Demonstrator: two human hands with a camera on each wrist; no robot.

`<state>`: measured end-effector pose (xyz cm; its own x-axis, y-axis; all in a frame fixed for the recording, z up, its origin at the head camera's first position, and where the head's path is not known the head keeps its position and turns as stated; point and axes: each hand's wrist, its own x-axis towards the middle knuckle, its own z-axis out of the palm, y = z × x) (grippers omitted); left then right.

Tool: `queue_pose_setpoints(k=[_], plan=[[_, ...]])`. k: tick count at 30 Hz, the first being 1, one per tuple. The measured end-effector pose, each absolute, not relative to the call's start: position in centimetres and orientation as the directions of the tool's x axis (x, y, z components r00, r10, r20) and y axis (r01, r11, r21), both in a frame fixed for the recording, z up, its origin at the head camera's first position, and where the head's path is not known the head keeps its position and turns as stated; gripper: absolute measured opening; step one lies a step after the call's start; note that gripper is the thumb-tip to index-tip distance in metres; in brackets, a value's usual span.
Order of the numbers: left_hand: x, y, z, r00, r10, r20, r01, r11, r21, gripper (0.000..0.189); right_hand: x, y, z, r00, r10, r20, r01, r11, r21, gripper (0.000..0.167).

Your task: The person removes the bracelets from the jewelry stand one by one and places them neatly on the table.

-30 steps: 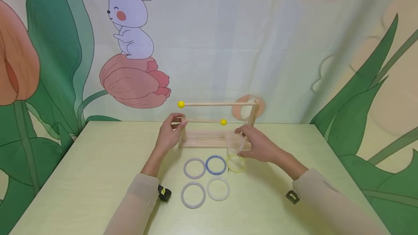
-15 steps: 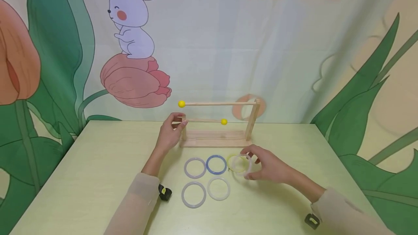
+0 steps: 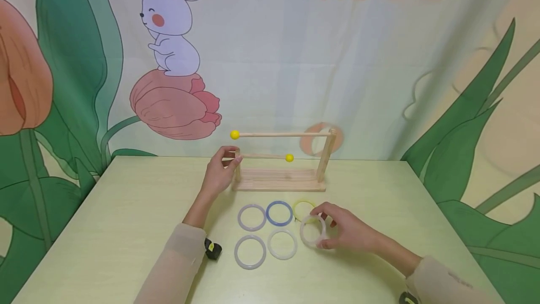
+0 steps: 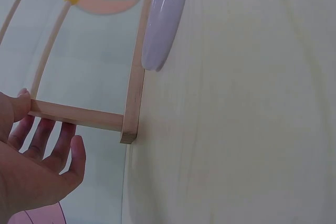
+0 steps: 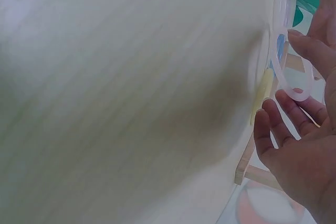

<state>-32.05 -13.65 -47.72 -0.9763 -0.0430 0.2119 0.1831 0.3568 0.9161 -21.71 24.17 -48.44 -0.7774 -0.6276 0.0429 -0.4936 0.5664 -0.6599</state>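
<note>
My left hand grips the short left post of a wooden stand, thumb on one side and fingers on the other. The stand has two horizontal rods tipped with yellow balls. Between right thumb and fingers, my right hand pinches a translucent whitish ring, tilted low over the table. It overlaps the near edge of a yellow ring. In the right wrist view the held ring hangs from the thumb and fingertips.
Left of the held ring lie a blue ring, a pale purple ring, a greyish ring and a white ring, all flat on the table. Behind the stand hangs a printed curtain with a rabbit and tulips.
The right hand has brought the translucent ring from in front of the stand's right end toward the person, past the yellow ring. The left hand stays on the post.
</note>
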Motion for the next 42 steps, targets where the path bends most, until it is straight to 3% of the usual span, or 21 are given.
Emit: queue_pose_setpoints(k=[28,42], plan=[[-32.0,-13.7,-47.9,-0.976,-0.035,0.215,0.189,0.353,0.917,0.035,-21.2,23.6,-49.8,-0.746,-0.664,0.041,-0.576,0.614,-0.539,0.060],[-32.0,-13.5,-47.9,-0.975,-0.050,0.218,0.186,0.359,0.915,0.034,-21.5,23.6,-50.0,-0.735,-0.678,0.021,-0.573,0.605,-0.553,0.059]])
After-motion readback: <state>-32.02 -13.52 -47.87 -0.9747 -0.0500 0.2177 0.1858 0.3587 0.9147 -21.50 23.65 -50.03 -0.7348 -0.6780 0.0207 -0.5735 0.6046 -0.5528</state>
